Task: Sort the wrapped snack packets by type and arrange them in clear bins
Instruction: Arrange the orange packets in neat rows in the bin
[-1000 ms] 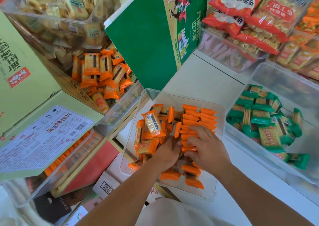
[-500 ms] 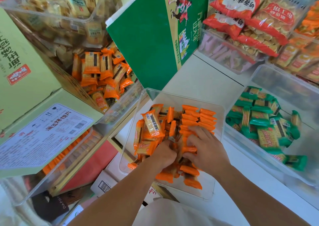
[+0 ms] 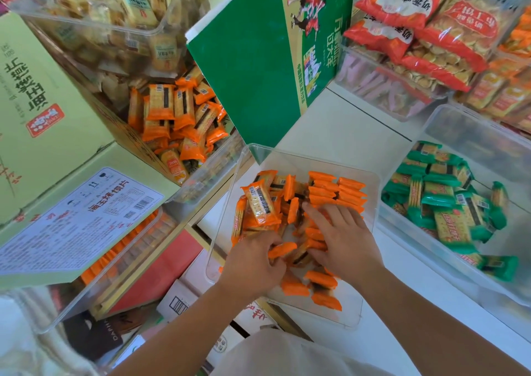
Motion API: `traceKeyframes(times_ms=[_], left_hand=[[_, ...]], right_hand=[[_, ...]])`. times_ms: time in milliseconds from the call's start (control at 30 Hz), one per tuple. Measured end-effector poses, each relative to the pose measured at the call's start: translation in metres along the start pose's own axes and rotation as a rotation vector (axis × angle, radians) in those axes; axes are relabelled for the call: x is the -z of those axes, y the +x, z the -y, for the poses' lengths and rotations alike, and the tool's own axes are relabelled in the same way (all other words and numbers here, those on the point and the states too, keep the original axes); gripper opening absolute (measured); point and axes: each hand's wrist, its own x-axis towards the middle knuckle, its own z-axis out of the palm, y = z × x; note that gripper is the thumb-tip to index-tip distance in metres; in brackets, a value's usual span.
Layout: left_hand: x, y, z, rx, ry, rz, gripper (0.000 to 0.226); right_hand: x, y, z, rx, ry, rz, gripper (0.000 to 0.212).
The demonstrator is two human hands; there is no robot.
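Two hands, both mine, are down in the clear rectangular plastic bin (image 3: 316,161) at the left edge of the white counter (image 3: 344,125).

Left hand (image 3: 253,263): fingers curled, thumb and fingertips pinching one orange packet (image 3: 283,249) toward the bin's near-left corner.

Right hand (image 3: 344,240): fingers straight and spread, lying flat on the orange wrapped cracker packets (image 3: 324,189), gripping nothing.

Packets at the bin's far right stand on edge in two neat rows. The far left is a loose heap, one packet face up with its barcode showing. A few lie loose at the near end.

Just right, on the same counter, is a second clear plastic bin (image 3: 474,134) with green wrapped cracker packets (image 3: 448,203) jumbled in its left part.

At the counter's far right corner, more clear bins are piled with red bags of small round biscuits (image 3: 431,22). A tall green cardboard carton (image 3: 253,74) stands upright at the counter's far left edge, just behind my bin.

Off the counter to the left is a pale green cardboard box (image 3: 51,102) with a white label on its flap. Beside it is a heap of loose orange packets (image 3: 178,123) in a clear bin, with pale yellow packets (image 3: 115,10) in another clear bin above.

Below the counter edge are a white barcoded carton (image 3: 178,304) and a red panel, both blurry.
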Motion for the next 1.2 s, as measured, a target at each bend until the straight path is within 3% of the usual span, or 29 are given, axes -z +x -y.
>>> traceKeyframes(times_ms=[133,233,333,467,600,700,800,933,1100,1200], left_hand=[[0.0,-0.006,0.004,-0.147,-0.043,0.079,0.017],[-0.01,0.001,0.003,-0.196,-0.013,0.188,0.019],[-0.021,0.014,-0.001,-0.197,0.008,0.177,0.027],[-0.038,0.018,-0.006,-0.229,0.086,0.228,0.016],[-0.043,0.021,-0.006,-0.085,0.029,0.222,0.01],[-0.031,0.021,-0.006,0.024,0.013,0.158,0.029],[-0.027,0.013,-0.01,0.025,0.125,0.283,0.042],[-0.036,0.013,-0.016,0.037,0.348,0.403,0.052],[-0.032,0.013,-0.008,0.045,0.315,0.462,0.033],[-0.021,0.01,0.008,0.012,0.338,0.43,0.034]], right_hand=[[0.001,0.0,0.004,-0.035,-0.016,0.012,0.101],[0.005,-0.008,0.003,-0.039,0.143,-0.096,0.078],[0.01,-0.026,0.004,0.009,0.228,-0.233,0.051],[0.001,-0.046,0.004,0.074,0.123,-0.193,0.042],[-0.005,-0.049,0.002,0.084,0.062,-0.208,0.039],[-0.005,-0.049,-0.001,0.032,0.054,-0.141,0.03],[-0.006,-0.049,-0.002,0.0,0.121,-0.086,0.042],[-0.004,-0.04,0.008,-0.029,0.2,-0.088,0.041],[-0.007,-0.028,0.015,0.009,0.148,-0.068,0.046],[-0.008,-0.023,0.018,0.019,0.091,-0.067,0.029]])
